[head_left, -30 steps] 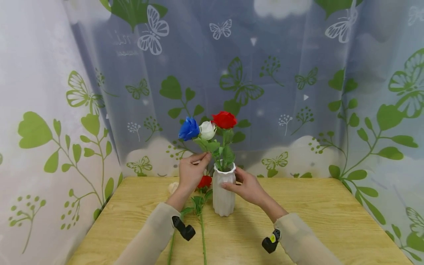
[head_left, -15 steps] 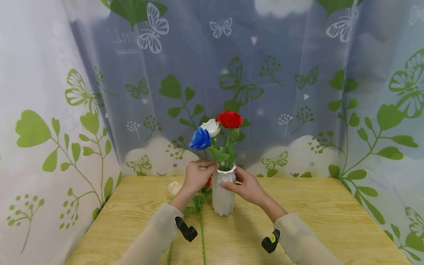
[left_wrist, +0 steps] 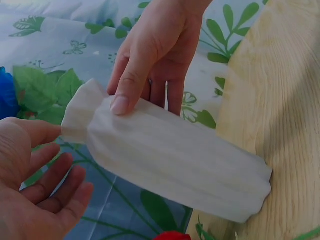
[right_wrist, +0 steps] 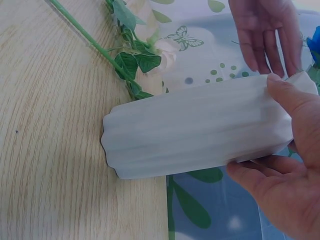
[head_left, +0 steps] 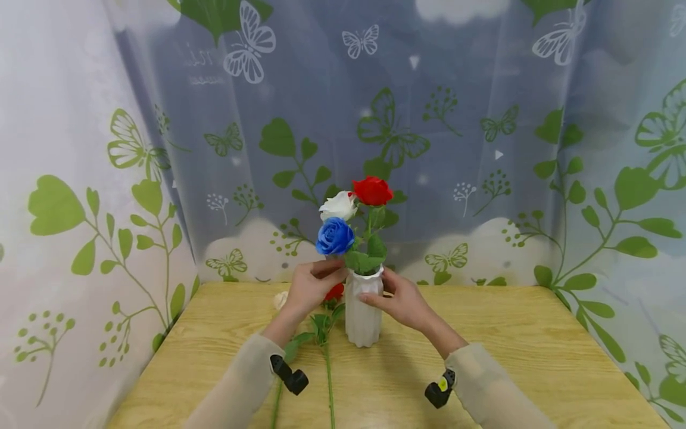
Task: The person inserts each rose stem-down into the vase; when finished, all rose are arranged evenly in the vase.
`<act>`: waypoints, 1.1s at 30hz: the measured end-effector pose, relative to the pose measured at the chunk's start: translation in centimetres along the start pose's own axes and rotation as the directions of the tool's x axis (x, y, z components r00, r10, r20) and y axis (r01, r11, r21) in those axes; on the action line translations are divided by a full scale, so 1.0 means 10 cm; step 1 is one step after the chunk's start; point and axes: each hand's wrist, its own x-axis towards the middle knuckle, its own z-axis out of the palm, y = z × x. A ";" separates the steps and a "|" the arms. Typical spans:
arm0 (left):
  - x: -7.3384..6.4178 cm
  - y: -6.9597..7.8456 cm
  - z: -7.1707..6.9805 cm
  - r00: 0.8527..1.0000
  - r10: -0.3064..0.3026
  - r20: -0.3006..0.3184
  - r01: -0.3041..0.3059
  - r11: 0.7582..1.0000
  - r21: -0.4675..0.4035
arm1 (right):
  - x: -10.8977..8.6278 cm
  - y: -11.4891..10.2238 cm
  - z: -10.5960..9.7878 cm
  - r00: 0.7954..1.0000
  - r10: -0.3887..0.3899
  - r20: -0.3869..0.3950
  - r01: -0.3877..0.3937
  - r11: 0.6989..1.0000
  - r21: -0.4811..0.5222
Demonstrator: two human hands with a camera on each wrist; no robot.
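Note:
A white fluted vase [head_left: 363, 313] stands upright on the table, holding a red rose [head_left: 373, 190], a white rose [head_left: 339, 205] and a blue rose [head_left: 334, 236]. My right hand [head_left: 401, 301] grips the vase's upper part from the right, thumb across the front and fingers behind, as the right wrist view also shows. On the other side, my left hand [head_left: 312, 291] is just below the blue bloom at the rim. In the left wrist view, a fingertip of the left hand [left_wrist: 40, 175] touches the rim, with the other fingers loosely bent and nothing between them.
Left of the vase lie a second red rose [head_left: 334, 292], partly hidden by the left hand, and a pale rose [head_left: 280, 300]. Their green stems [head_left: 329, 381] run toward the near edge of the wooden table [head_left: 471, 345]. A patterned curtain [head_left: 455, 167] hangs right behind the table.
The blue rose has come down and to the right, and now sits in front of the white one. My left hand has lowered to the rim and released its pinch; the right hand stays on the vase.

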 end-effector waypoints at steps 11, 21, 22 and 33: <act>-0.20 -0.29 -0.46 0.996 -0.091 0.002 0.091 0.995 -0.048 | 0.00 0.01 0.00 1.000 0.007 -0.001 -0.007 1.000 -0.002; -0.45 -0.56 -0.79 0.969 -0.246 0.024 0.247 0.964 -0.103 | 0.00 0.01 0.00 1.000 0.020 0.000 -0.020 1.000 -0.008; -0.47 -0.58 -0.80 0.967 -0.255 0.029 0.256 0.961 -0.101 | 0.00 0.00 0.00 1.000 0.020 0.000 -0.020 1.000 -0.007; -0.69 -0.88 -0.87 0.934 -0.357 -0.008 0.357 0.933 0.044 | 0.00 -0.01 0.00 1.000 0.019 0.001 -0.019 1.000 -0.014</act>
